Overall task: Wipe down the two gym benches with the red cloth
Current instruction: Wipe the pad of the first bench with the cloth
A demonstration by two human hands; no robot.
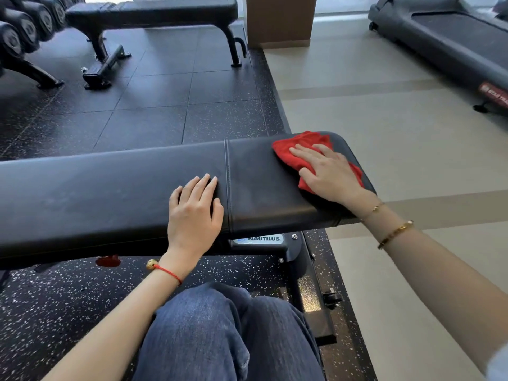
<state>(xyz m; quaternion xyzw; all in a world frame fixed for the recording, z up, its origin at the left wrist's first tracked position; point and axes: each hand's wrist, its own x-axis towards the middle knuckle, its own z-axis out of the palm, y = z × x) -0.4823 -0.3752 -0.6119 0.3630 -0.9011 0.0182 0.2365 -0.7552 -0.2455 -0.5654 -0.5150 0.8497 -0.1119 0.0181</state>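
Note:
A black padded gym bench (110,193) runs across the view just in front of me. The red cloth (297,149) lies crumpled on the bench's right end. My right hand (327,174) presses flat on the cloth with straight fingers. My left hand (195,213) rests flat on the bench pad near the seam, a little left of the cloth, holding nothing. A second black bench (154,11) stands on the dark floor at the far left back.
A rack of dumbbells (24,31) sits at the far left. A treadmill (450,37) stands at the far right on the pale floor. A brown pillar (280,20) rises behind the benches. My knees in jeans (225,331) are below the near bench.

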